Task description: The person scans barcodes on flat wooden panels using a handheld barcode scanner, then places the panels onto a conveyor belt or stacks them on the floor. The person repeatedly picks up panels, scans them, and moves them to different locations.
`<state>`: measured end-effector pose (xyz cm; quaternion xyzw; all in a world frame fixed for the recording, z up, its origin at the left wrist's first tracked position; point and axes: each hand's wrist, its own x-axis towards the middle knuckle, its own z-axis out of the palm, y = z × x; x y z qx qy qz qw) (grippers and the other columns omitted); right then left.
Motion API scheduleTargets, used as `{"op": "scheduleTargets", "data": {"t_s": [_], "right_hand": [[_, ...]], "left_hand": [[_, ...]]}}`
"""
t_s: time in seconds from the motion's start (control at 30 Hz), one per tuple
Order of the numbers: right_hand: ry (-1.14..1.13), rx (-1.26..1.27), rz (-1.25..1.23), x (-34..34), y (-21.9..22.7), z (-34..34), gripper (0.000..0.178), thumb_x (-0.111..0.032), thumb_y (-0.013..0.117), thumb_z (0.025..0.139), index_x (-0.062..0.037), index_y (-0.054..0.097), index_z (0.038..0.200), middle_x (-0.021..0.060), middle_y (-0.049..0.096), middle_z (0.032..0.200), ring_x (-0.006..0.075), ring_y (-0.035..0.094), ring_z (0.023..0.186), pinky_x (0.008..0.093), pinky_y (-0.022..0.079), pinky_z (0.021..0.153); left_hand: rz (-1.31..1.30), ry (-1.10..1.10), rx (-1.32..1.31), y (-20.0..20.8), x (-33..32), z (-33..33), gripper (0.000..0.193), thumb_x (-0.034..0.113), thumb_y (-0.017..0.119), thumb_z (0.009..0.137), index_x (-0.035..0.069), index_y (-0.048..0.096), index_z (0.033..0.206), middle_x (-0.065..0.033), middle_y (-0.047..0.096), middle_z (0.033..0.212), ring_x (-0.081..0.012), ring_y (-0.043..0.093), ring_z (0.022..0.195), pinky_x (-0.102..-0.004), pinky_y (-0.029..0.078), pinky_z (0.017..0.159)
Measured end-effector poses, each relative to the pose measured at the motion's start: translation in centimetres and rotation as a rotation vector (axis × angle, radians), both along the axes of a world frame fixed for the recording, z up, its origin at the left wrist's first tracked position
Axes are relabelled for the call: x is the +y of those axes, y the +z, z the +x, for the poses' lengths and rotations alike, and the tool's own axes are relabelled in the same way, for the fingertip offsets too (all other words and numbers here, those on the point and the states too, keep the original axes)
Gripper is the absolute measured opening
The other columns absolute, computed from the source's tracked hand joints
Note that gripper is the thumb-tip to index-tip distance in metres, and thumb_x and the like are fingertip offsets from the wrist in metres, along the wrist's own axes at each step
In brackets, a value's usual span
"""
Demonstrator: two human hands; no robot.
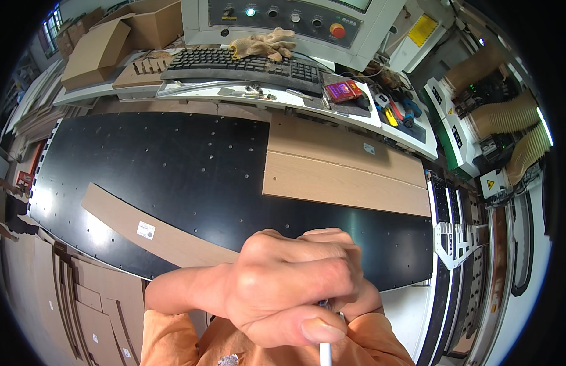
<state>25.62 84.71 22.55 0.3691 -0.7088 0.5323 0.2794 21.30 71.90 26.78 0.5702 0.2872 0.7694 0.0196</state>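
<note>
My two hands are raised together close in front of my chest, over the near edge of the black table. My left hand is closed, its thumb pointing to the right, and covers much of my right hand. The right hand's fingers curl behind it. Between them a small bluish, shiny bit shows; the rest of that thing is hidden. Just below the left thumb, a thin white stick like a cigarette runs down to the lower edge. Whether either hand touches it, I cannot tell.
Wood-coloured boards and a long strip with a label lie on the black table. Beyond stand a keyboard with a work glove, a red packet, hand tools and a control panel. Machinery stands right.
</note>
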Motion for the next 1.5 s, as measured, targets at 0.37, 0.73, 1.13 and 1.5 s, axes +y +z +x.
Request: {"op": "scheduleTargets", "data": {"t_s": [0.37, 0.73, 1.13, 1.5], "right_hand": [[-0.012, -0.075, -0.037, 0.1, 0.6, -0.3, 0.040, -0.041, 0.081, 0.075, -0.0052, 0.065, 0.077, 0.0067, 0.058, 0.066, 0.0232, 0.059, 0.052, 0.0325, 0.041, 0.046], [-0.093, -0.085, -0.044, 0.8, 0.1, 0.0, 0.036, -0.039, 0.080, 0.076, -0.0069, 0.065, 0.080, 0.0047, 0.057, 0.066, 0.0197, 0.057, 0.050, 0.0310, 0.040, 0.044], [-0.034, -0.159, -0.092, 1.0, 0.1, 0.0, 0.037, -0.037, 0.083, 0.072, -0.0056, 0.065, 0.079, 0.0062, 0.056, 0.065, 0.0209, 0.056, 0.049, 0.0312, 0.040, 0.045], [-0.733, -0.182, 0.265, 9.9, -1.4, -6.8, 0.044, -0.041, 0.082, 0.078, -0.0060, 0.059, 0.091, 0.0080, 0.058, 0.067, 0.0225, 0.058, 0.053, 0.0345, 0.047, 0.049]], "left_hand": [[0.051, -0.006, -0.003, -0.4, 0.9, -0.4, 0.017, -0.006, 0.045, 0.069, -0.016, 0.058, 0.071, -0.0276, 0.058, 0.064, -0.0275, 0.052, 0.047, -0.0396, 0.039, 0.048], [0.003, 0.014, 0.001, -0.3, 1.2, -0.6, 0.021, -0.004, 0.041, 0.071, -0.016, 0.058, 0.070, -0.0269, 0.058, 0.064, -0.0261, 0.051, 0.045, -0.0378, 0.038, 0.047], [-0.017, 0.056, -0.012, -0.1, 1.7, -0.4, 0.022, -0.002, 0.042, 0.071, -0.015, 0.060, 0.068, -0.0258, 0.060, 0.063, -0.0251, 0.056, 0.046, -0.0344, 0.042, 0.046], [-0.462, 0.839, -0.174, -5.0, -0.1, -2.5, 0.034, 0.022, 0.041, 0.100, -0.002, 0.062, 0.089, -0.0169, 0.070, 0.094, -0.0140, 0.056, 0.059, -0.0284, 0.045, 0.051]]}}
